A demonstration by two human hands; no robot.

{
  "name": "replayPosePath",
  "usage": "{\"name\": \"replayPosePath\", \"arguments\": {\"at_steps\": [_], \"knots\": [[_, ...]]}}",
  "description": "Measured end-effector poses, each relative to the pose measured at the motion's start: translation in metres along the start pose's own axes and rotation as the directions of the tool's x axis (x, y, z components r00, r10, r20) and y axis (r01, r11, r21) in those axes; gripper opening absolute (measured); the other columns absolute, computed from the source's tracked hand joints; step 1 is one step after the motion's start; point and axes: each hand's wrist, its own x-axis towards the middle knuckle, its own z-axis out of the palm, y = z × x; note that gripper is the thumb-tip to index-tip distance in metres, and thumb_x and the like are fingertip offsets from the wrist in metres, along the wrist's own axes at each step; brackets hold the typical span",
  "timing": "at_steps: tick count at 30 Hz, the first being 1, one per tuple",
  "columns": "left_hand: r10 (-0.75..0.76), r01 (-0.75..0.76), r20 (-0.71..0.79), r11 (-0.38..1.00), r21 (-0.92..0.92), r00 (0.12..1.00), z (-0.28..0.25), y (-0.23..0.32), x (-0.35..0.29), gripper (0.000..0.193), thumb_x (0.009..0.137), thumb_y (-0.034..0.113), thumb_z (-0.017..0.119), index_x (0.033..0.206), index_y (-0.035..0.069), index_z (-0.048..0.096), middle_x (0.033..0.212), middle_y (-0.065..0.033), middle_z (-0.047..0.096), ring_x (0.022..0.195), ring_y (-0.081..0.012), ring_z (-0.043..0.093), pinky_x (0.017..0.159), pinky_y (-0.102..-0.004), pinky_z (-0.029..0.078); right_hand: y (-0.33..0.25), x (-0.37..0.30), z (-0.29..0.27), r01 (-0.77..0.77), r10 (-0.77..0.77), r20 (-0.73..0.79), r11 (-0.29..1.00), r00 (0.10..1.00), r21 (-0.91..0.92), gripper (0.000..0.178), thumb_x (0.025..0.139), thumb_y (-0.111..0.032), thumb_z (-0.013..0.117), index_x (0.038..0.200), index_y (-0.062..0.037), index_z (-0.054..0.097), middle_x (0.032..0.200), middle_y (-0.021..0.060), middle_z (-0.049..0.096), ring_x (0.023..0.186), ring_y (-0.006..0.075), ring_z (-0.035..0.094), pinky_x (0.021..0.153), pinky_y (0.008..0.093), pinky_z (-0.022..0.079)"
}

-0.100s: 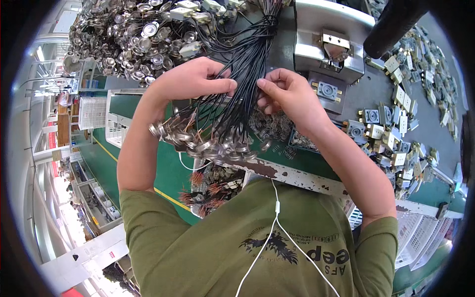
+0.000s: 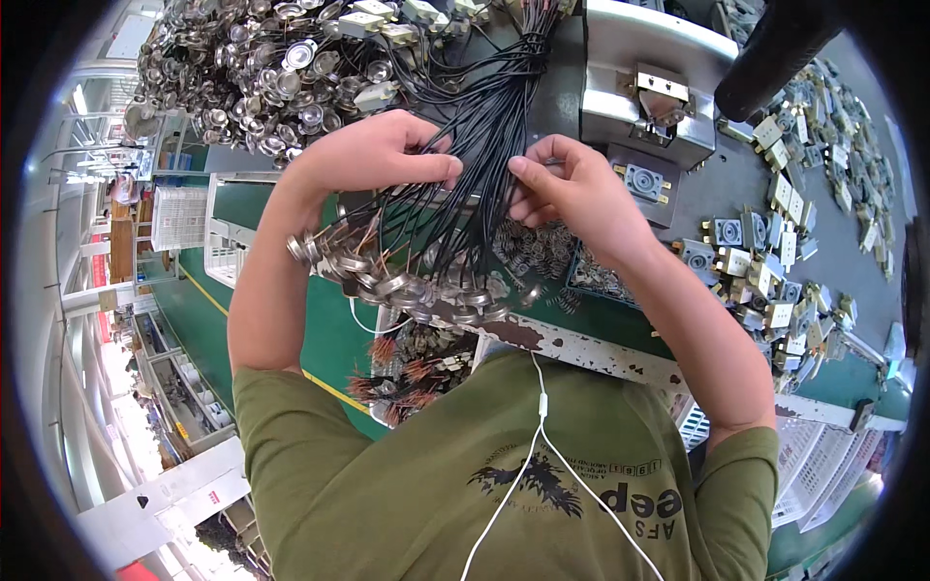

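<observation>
Both hands are up at one bundle of thin black wires (image 2: 494,107), one on each side, so it runs right down the gap between them. The left hand (image 2: 383,155) is curled against the bundle's left side, thumb tip lying on the strands and the other fingertips partly hidden. The right hand (image 2: 570,184) has its thumb and bent fingers at the right edge of the same wires. The hands themselves are apart from each other — can't honestly tell how tightly either one is gripping, or whether a single strand is pinched. Up past the hands the bundle is gathered tight at a dark tie; below them it fans out toward the body, ending in a cluster of shiny round metal caps (image 2: 397,281) above the chipped white bench edge (image 2: 591,355). Just below the right hand there's a heap of little coil springs (image 2: 533,247), with a shallow blue tray (image 2: 605,283) of small parts beside it. Further out, a big pile of metal caps (image 2: 281,82) sits up left, a silvery metal fixture (image 2: 664,87) stands beyond the right hand, and pale block-shaped parts (image 2: 775,242) are scattered over the right side — loads of them.
</observation>
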Motion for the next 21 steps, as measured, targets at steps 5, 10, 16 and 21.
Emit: {"name": "replayPosePath", "arguments": {"at_steps": [5, 10, 16, 21], "knots": [[0.020, -0.021, 0.021, 1.000, 0.005, 1.000, -0.005, 0.005, -0.002, 0.033, 0.097, 0.039, 0.069, 0.087, 0.008, 0.076, 0.065, 0.0068, 0.052, 0.066, -0.0049, 0.044, 0.060, -0.0275, 0.036, -0.011, -0.011, -0.007, -0.058, 0.058, 0.092, 0.998, 0.994, 0.005, 0.018, 0.105, -0.022, 0.060, 0.105, -0.0058, 0.054, 0.087, 0.0057, 0.069, 0.073, 0.0117, 0.066, 0.068, 0.0246, 0.054], [0.002, 0.000, -0.035, 0.999, 0.044, 0.999, 0.002, 0.000, -0.001, 0.029, 0.098, 0.031, 0.067, 0.085, 0.006, 0.074, 0.062, 0.0094, 0.043, 0.060, -0.0021, 0.038, 0.053, -0.0261, 0.028, -0.003, -0.030, -0.002, -0.139, 0.142, 0.275, 0.990, 0.951, -0.032, 0.016, 0.103, -0.013, 0.061, 0.114, -0.0070, 0.051, 0.095, 0.0065, 0.069, 0.088, 0.0133, 0.068, 0.080, 0.0272, 0.057], [-0.040, 0.045, -0.030, 0.979, 0.196, 0.999, 0.005, 0.002, 0.006, 0.041, 0.093, 0.047, 0.067, 0.088, 0.007, 0.076, 0.062, -0.0010, 0.054, 0.061, -0.0103, 0.048, 0.057, -0.0313, 0.040, -0.007, -0.047, 0.000, -0.057, 0.084, 0.189, 0.988, 0.978, -0.145, 0.033, 0.106, -0.014, 0.058, 0.137, -0.0066, 0.049, 0.088, 0.0036, 0.063, 0.088, 0.0122, 0.065, 0.081, 0.0292, 0.058], [-0.057, 0.088, -0.094, 0.927, 0.366, 0.994, 0.027, 0.009, 0.012, 0.043, 0.095, 0.042, 0.069, 0.082, 0.002, 0.065, 0.060, -0.0014, 0.047, 0.057, -0.0109, 0.042, 0.052, -0.0334, 0.036, -0.001, -0.060, 0.000, -0.081, 0.082, 0.117, 0.997, 0.990, -0.013, 0.047, 0.107, -0.018, 0.057, 0.152, -0.0103, 0.045, 0.091, 0.0016, 0.061, 0.080, 0.0101, 0.060, 0.074, 0.0286, 0.054]]}}
